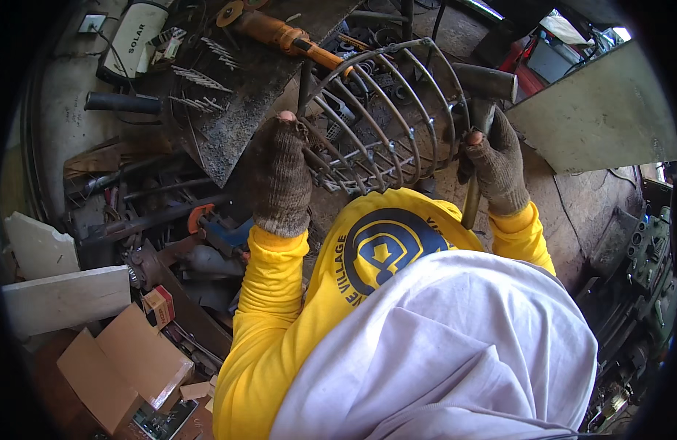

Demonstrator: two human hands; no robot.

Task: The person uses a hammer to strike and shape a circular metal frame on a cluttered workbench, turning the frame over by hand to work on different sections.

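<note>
A basket-like cage of curved grey metal rods (388, 139), with weld spots at its joints, is held up in front of me. My left hand (281, 172), in a brown knit glove with a bare thumb tip, is closed on the cage's left end. My right hand (497, 165), gloved the same way, is closed at the cage's right edge. A tan rod (471, 205) runs down below that hand, and a dark piece shows above its thumb; whether they are one tool I cannot tell. The right fingers are partly hidden.
Beyond the cage, an orange angle grinder (276, 37) lies on a dark metal table (225, 136) beside several short rods. A thick pipe (485, 81) and a grey sheet (595, 110) stand right. Scrap metal and a cardboard box (122, 359) lie left; dark machinery (639, 271) is right.
</note>
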